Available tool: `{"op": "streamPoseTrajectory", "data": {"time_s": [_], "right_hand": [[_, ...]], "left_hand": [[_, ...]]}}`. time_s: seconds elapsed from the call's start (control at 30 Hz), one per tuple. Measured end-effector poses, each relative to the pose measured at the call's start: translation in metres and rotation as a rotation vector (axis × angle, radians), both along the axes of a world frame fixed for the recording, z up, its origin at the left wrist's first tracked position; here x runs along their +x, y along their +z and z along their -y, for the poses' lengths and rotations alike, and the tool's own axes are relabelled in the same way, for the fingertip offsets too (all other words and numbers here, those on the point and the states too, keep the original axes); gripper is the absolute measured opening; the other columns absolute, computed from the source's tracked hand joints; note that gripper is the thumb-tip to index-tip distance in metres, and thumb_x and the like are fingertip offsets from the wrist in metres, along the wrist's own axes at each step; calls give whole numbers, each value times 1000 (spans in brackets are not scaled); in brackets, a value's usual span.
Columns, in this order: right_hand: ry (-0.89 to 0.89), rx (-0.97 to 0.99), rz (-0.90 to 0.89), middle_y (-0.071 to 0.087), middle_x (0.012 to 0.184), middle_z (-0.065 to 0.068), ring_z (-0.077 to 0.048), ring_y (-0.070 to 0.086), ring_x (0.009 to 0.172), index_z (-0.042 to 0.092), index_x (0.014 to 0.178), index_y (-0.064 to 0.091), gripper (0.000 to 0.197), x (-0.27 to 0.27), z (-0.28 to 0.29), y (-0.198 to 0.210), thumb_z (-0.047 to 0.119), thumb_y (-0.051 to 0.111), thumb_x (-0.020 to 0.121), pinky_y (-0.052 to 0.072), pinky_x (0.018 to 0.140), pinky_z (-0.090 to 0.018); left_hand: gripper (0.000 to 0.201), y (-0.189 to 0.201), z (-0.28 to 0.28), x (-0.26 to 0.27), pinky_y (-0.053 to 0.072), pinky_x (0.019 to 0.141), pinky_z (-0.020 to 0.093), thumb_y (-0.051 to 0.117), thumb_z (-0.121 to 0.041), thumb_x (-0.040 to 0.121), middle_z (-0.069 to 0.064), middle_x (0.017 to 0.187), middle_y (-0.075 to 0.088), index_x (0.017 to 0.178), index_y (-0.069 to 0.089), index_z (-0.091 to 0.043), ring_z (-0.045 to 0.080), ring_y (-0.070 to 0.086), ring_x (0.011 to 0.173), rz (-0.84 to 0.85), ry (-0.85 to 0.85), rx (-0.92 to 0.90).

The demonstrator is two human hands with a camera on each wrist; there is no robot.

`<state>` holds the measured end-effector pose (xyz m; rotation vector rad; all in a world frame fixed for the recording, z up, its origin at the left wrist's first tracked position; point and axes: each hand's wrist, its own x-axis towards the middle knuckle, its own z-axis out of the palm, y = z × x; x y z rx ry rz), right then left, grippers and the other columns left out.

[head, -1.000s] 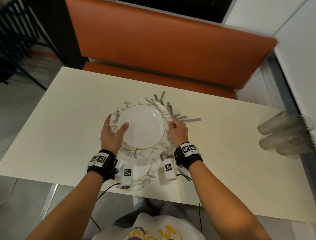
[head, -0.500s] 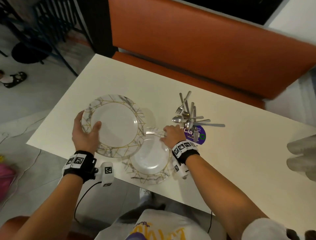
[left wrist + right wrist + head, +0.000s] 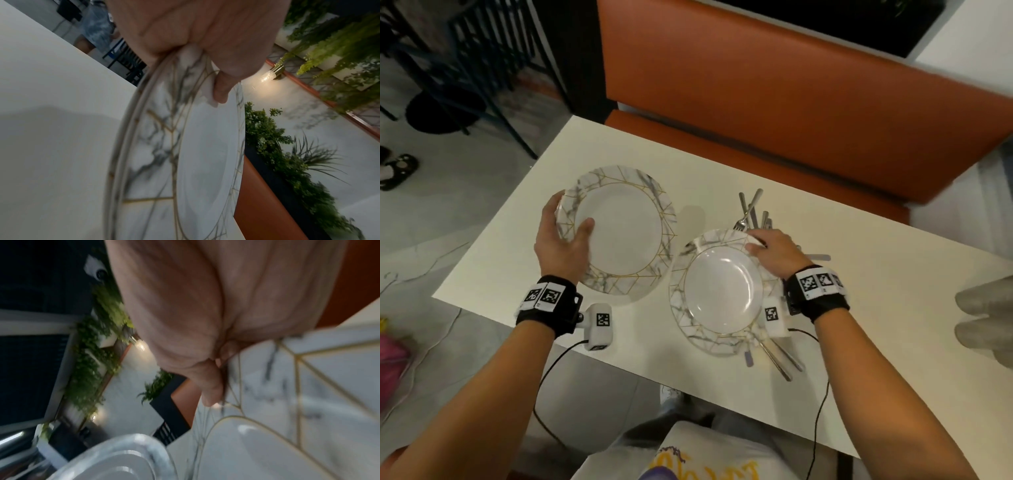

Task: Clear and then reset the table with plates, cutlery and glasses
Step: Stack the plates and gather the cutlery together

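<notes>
In the head view my left hand (image 3: 566,224) grips the left rim of a white marble-patterned plate with gold lines (image 3: 626,233), thumb on top, and holds it tilted above the table; the left wrist view shows the thumb (image 3: 222,91) on the plate (image 3: 195,162), with a second rim just beneath. My right hand (image 3: 756,244) pinches the far right rim of a second marble plate (image 3: 722,298), which lies near the front edge. Forks and knives (image 3: 751,212) stick out behind this plate, and more cutlery handles (image 3: 780,359) show under its near right side.
The cream table (image 3: 876,325) stands against an orange bench (image 3: 791,102). Clear glasses (image 3: 986,308) lie blurred at the right edge. The table's left edge and front edge are close to both plates. Cables hang from my wrists below the front edge.
My left hand lifted the top plate off the stack and carried it left. My right hand slid the second plate right, so it now covers part of the cutlery pile.
</notes>
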<state>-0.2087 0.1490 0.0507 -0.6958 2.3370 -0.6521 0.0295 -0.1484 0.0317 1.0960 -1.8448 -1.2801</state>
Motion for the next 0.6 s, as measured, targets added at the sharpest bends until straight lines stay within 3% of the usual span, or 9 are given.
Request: {"op": "streamPoseTrajectory", "data": {"time_s": [0.1, 0.2, 0.33, 0.47, 0.5, 0.6], "right_hand": [[-57, -84, 1, 66, 129, 0, -21, 58, 119, 25, 124, 68, 26, -23, -29, 17, 25, 56, 101, 42, 106, -40], [-160, -183, 37, 67, 128, 1, -20, 59, 118, 20, 128, 66, 29, -34, -54, 22, 24, 55, 102, 44, 105, -38], [-401, -348, 123, 70, 112, 6, -13, 63, 100, 18, 121, 69, 23, -28, -74, 10, 18, 55, 102, 46, 82, -27], [-608, -407, 125, 66, 93, 12, -6, 60, 78, 22, 116, 68, 21, -11, -89, -10, 15, 54, 102, 45, 63, -14], [-627, -396, 104, 66, 94, 10, -8, 60, 80, 22, 117, 68, 22, -6, -92, -16, 17, 53, 102, 48, 67, -16], [-638, -333, 54, 64, 124, 0, -22, 60, 116, 21, 132, 61, 31, 11, -97, -32, 24, 48, 103, 48, 102, -39]], "left_hand": [[61, -1, -10, -18, 48, 112, 39, 75, -21, 91, -6, 142, 60, 145, 50, -35, 10, 58, 129, 8, -98, -2], [61, -9, -27, -33, 49, 111, 39, 75, -21, 92, -5, 142, 60, 146, 49, -31, 11, 58, 129, -1, -200, 29], [57, -15, -60, -54, 44, 115, 45, 72, -24, 96, -4, 147, 56, 147, 49, -33, 16, 52, 136, -16, -253, 156], [53, -19, -89, -70, 45, 113, 48, 72, -21, 91, -5, 145, 60, 123, 59, -60, 20, 56, 135, -92, -262, 462], [53, -19, -97, -75, 44, 114, 49, 71, -20, 90, -4, 145, 60, 122, 60, -60, 21, 56, 135, -107, -271, 514], [52, -19, -120, -90, 37, 119, 47, 61, -12, 97, -1, 151, 55, 139, 57, -43, 21, 49, 141, -112, -307, 594]]}}
